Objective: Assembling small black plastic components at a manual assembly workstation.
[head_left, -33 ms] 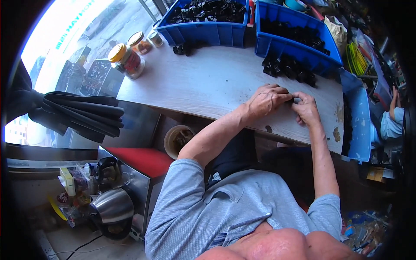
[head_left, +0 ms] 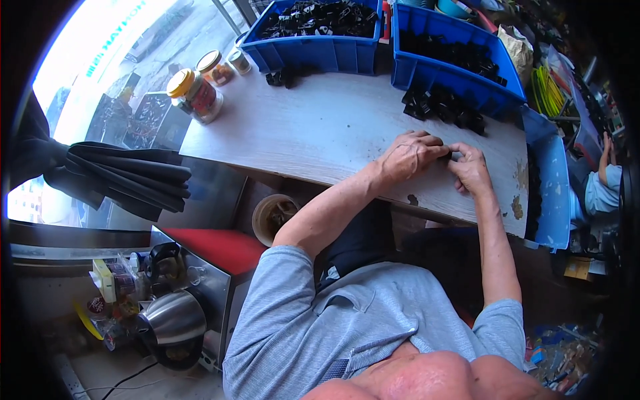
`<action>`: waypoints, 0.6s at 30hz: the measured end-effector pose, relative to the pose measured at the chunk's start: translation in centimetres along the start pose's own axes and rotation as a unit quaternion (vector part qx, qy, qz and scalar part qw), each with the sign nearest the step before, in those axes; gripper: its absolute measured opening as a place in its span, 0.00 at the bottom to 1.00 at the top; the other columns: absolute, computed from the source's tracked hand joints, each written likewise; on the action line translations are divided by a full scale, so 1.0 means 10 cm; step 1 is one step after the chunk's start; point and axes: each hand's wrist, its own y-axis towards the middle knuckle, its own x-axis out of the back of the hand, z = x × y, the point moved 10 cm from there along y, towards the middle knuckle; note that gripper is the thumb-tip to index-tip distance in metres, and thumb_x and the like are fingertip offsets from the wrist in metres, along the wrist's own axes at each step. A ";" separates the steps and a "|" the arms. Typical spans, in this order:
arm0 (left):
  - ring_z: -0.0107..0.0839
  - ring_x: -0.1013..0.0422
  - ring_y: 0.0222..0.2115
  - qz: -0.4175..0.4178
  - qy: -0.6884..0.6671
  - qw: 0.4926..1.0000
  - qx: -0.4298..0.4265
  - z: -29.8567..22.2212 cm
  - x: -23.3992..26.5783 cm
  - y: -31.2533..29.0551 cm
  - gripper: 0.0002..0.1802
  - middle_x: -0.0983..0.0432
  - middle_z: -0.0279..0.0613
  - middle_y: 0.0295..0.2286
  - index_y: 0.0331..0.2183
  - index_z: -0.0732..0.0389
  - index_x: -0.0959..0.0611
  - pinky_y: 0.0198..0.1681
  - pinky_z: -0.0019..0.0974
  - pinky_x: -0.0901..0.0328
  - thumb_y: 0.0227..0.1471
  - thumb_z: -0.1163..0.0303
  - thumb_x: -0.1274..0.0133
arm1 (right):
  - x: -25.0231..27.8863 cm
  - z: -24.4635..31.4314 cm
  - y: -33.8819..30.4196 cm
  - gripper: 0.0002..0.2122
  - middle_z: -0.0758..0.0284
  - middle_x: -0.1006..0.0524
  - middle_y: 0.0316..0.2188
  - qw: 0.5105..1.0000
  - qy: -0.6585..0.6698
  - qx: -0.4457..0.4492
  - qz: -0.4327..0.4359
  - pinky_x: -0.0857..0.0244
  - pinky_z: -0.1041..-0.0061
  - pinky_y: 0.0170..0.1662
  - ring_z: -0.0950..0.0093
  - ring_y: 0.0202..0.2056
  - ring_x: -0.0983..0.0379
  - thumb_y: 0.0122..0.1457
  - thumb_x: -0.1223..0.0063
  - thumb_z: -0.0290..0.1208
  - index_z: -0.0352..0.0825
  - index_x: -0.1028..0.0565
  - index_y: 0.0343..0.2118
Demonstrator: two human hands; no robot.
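Note:
My left hand [head_left: 415, 155] and my right hand [head_left: 472, 167] meet fingertip to fingertip low over the white table [head_left: 293, 127]. Between them shows a bit of a small black part [head_left: 449, 155], mostly covered by the fingers. Both hands are closed around it, the left with curled fingers, the right in a pinch of thumb and forefinger. Just beyond the hands lies a loose pile of similar black parts [head_left: 443, 109]. Their exact kind is too small to make out.
Two blue bins [head_left: 310, 53] of black parts stand along the far edge. Another blue bin [head_left: 557, 193] is right of the table. Jars [head_left: 203, 100] stand at the far left. A bucket [head_left: 260, 220], red-topped cabinet [head_left: 220, 247] and kettle [head_left: 177, 317] are lower left.

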 end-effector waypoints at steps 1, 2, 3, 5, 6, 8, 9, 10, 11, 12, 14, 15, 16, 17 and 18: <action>0.43 0.24 0.46 0.015 0.002 1.000 0.005 -0.01 -0.02 0.00 0.24 0.20 0.43 0.46 0.51 0.56 0.18 0.52 0.43 0.31 0.49 0.74 0.43 | 0.00 0.02 -0.03 0.12 0.74 0.32 0.11 1.000 0.004 0.000 0.001 0.48 0.80 0.10 0.82 0.08 0.38 0.56 0.44 0.24 0.35 0.22 0.44; 0.43 0.24 0.46 0.014 0.002 1.000 0.003 -0.05 -0.01 -0.01 0.24 0.20 0.43 0.46 0.51 0.56 0.18 0.52 0.43 0.31 0.49 0.74 0.43 | 0.01 0.02 -0.03 0.12 0.74 0.32 0.11 1.000 0.004 0.001 -0.001 0.48 0.80 0.10 0.82 0.08 0.38 0.56 0.44 0.24 0.35 0.22 0.44; 0.42 0.25 0.47 0.020 0.022 0.999 0.012 -0.06 -0.03 -0.03 0.23 0.21 0.42 0.47 0.52 0.56 0.19 0.51 0.44 0.32 0.52 0.73 0.44 | 0.01 0.01 -0.02 0.12 0.74 0.32 0.11 1.000 -0.002 0.002 -0.004 0.48 0.80 0.10 0.82 0.09 0.38 0.56 0.44 0.24 0.35 0.22 0.44; 0.41 0.26 0.49 0.024 0.042 0.999 0.025 -0.07 -0.02 -0.03 0.23 0.21 0.42 0.47 0.53 0.56 0.19 0.50 0.45 0.32 0.54 0.72 0.45 | 0.02 0.02 -0.02 0.12 0.74 0.32 0.12 1.000 -0.010 0.003 -0.005 0.47 0.80 0.10 0.82 0.09 0.38 0.56 0.44 0.24 0.35 0.22 0.43; 0.41 0.26 0.49 0.034 0.049 0.998 0.029 -0.06 -0.04 -0.03 0.22 0.22 0.42 0.48 0.54 0.55 0.20 0.50 0.45 0.33 0.56 0.71 0.47 | 0.02 0.04 -0.01 0.12 0.74 0.32 0.12 1.000 -0.010 0.011 -0.005 0.47 0.80 0.10 0.82 0.09 0.38 0.56 0.44 0.24 0.35 0.22 0.43; 0.41 0.27 0.50 0.044 0.054 0.997 0.042 -0.06 -0.03 -0.07 0.22 0.22 0.41 0.49 0.55 0.54 0.21 0.49 0.46 0.34 0.58 0.69 0.48 | 0.00 0.06 -0.03 0.12 0.75 0.32 0.12 1.000 -0.013 0.017 0.002 0.47 0.80 0.10 0.82 0.09 0.38 0.55 0.44 0.23 0.35 0.23 0.43; 0.41 0.28 0.51 0.047 0.051 0.997 0.044 -0.07 -0.03 -0.07 0.22 0.23 0.41 0.50 0.55 0.54 0.21 0.49 0.46 0.35 0.59 0.69 0.50 | 0.01 0.06 -0.04 0.12 0.74 0.31 0.12 1.000 -0.007 0.006 0.005 0.45 0.81 0.11 0.82 0.10 0.36 0.55 0.43 0.23 0.35 0.22 0.43; 0.42 0.28 0.51 0.048 0.049 0.997 0.044 -0.06 -0.04 -0.07 0.22 0.23 0.40 0.50 0.55 0.53 0.21 0.49 0.46 0.36 0.60 0.69 0.51 | 0.02 0.07 -0.03 0.13 0.73 0.30 0.13 1.000 -0.003 -0.002 0.008 0.42 0.81 0.12 0.82 0.10 0.35 0.54 0.42 0.23 0.35 0.22 0.44; 0.42 0.28 0.51 0.043 0.049 0.997 0.049 -0.05 -0.04 -0.08 0.22 0.23 0.40 0.50 0.55 0.53 0.21 0.49 0.46 0.36 0.60 0.69 0.51 | 0.01 0.04 -0.02 0.12 0.74 0.30 0.13 1.000 0.005 -0.001 0.007 0.43 0.81 0.12 0.82 0.10 0.35 0.55 0.41 0.23 0.35 0.22 0.44; 0.42 0.28 0.52 0.038 0.061 0.996 0.045 -0.07 -0.04 -0.09 0.22 0.23 0.40 0.50 0.55 0.53 0.21 0.49 0.46 0.36 0.59 0.70 0.51 | 0.00 0.05 -0.02 0.12 0.74 0.30 0.13 1.000 0.000 0.001 0.011 0.43 0.81 0.12 0.82 0.10 0.35 0.55 0.41 0.23 0.35 0.22 0.44; 0.42 0.29 0.52 0.030 0.075 0.996 0.043 -0.07 -0.03 -0.10 0.22 0.23 0.39 0.50 0.55 0.54 0.21 0.49 0.46 0.36 0.59 0.71 0.51 | 0.01 0.05 -0.01 0.12 0.74 0.31 0.12 1.000 -0.002 -0.002 0.002 0.44 0.81 0.12 0.83 0.10 0.36 0.55 0.41 0.23 0.35 0.22 0.44; 0.43 0.29 0.53 0.029 0.061 0.996 0.053 -0.06 -0.04 -0.12 0.22 0.23 0.41 0.50 0.55 0.54 0.21 0.51 0.48 0.36 0.57 0.70 0.49 | 0.00 0.06 -0.01 0.12 0.74 0.31 0.12 1.000 -0.005 0.001 0.004 0.44 0.81 0.12 0.83 0.10 0.36 0.55 0.41 0.23 0.35 0.22 0.44; 0.44 0.30 0.53 0.029 0.047 0.997 0.061 -0.05 -0.03 -0.13 0.23 0.23 0.42 0.49 0.54 0.54 0.20 0.53 0.49 0.36 0.56 0.70 0.47 | -0.01 0.05 -0.01 0.13 0.74 0.31 0.12 1.000 -0.014 -0.003 0.005 0.44 0.82 0.12 0.83 0.10 0.36 0.55 0.40 0.24 0.35 0.22 0.44; 0.44 0.30 0.53 0.027 0.048 0.997 0.061 -0.03 -0.01 -0.15 0.23 0.23 0.42 0.49 0.54 0.54 0.20 0.53 0.49 0.36 0.56 0.70 0.47 | -0.01 0.05 -0.02 0.13 0.75 0.31 0.12 1.000 -0.021 -0.007 0.006 0.44 0.82 0.12 0.84 0.10 0.36 0.55 0.39 0.24 0.35 0.22 0.45; 0.46 0.30 0.53 -0.042 0.045 0.995 0.073 0.03 0.15 -0.16 0.23 0.22 0.45 0.48 0.52 0.54 0.20 0.55 0.50 0.37 0.52 0.70 0.43 | -0.02 0.06 -0.04 0.13 0.75 0.31 0.12 1.000 -0.021 -0.006 0.006 0.44 0.82 0.12 0.84 0.10 0.36 0.55 0.39 0.24 0.35 0.22 0.45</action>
